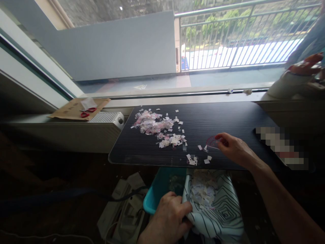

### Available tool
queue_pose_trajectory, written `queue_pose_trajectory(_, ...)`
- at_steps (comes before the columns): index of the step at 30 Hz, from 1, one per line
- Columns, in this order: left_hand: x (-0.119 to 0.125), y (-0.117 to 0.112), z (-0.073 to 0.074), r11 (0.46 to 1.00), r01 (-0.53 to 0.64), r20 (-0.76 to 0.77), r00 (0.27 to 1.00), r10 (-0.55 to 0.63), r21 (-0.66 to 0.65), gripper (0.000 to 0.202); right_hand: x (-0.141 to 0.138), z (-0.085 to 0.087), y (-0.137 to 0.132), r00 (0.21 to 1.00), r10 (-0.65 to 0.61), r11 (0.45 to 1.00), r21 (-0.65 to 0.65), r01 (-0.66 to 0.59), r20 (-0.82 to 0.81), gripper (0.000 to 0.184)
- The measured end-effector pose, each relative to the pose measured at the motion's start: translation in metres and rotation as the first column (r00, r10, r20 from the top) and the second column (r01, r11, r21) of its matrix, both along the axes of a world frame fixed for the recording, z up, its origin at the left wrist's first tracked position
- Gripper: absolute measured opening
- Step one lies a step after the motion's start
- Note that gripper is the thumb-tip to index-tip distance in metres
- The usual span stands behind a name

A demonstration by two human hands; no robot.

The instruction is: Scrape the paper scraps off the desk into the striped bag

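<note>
My right hand (233, 147) pinches a clear protractor (212, 141) with red markings, low over the right half of the dark table (215, 118). Small white paper scraps (193, 160) lie just left of the protractor, towards the front edge. A larger heap of pale pink and white scraps (154, 123) covers the table's left part. Below the front edge, my left hand (169, 213) is closed on the rim of a light, black-striped cloth (220, 218). The cloth forms an open pouch with many paper scraps (203, 189) inside. Beside it stands a turquoise bin (152, 195), partly hidden by my left hand.
A flat, dark-edged object with a blurred-out face (279, 147) lies at the table's right. Red-handled scissors (88, 111) rest on a brown envelope (68, 109) by the window, near a white radiator (108, 118). A power strip or box (127, 210) lies on the floor.
</note>
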State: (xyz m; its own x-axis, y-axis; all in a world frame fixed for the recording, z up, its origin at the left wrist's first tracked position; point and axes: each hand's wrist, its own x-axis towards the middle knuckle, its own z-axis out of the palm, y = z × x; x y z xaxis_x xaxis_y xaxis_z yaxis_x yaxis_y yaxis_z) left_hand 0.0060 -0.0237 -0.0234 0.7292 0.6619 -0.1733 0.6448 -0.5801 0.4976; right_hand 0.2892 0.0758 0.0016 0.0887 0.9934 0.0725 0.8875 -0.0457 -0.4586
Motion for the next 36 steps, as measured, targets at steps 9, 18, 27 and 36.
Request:
queue_pose_trajectory(9, 0.001, -0.002, -0.001, 1.000, -0.010, -0.005, 1.000, 0.010, 0.018, 0.009, 0.006, -0.001, -0.016, 1.000, -0.011, 1.000, 0.005, 0.011, -0.009, 0.023)
queue_pose_trajectory(18, -0.002, -0.004, -0.004, 0.999, -0.001, -0.024, 1.000, 0.002, 0.038, 0.008, -0.015, 0.001, -0.019, 0.998, 0.068, 0.998, -0.011, -0.069, -0.014, 0.026)
queue_pose_trajectory(27, -0.001, -0.004, -0.003, 1.000, 0.000, -0.020, 1.000, 0.000, 0.023, 0.007, -0.023, 0.001, -0.017, 0.985, 0.146, 0.989, -0.001, -0.147, -0.096, 0.024)
queue_pose_trajectory(36, -0.001, -0.005, -0.004, 0.999, -0.010, -0.023, 1.000, 0.012, 0.045, 0.008, -0.006, -0.002, -0.013, 1.000, -0.006, 0.999, 0.045, 0.007, -0.025, 0.024)
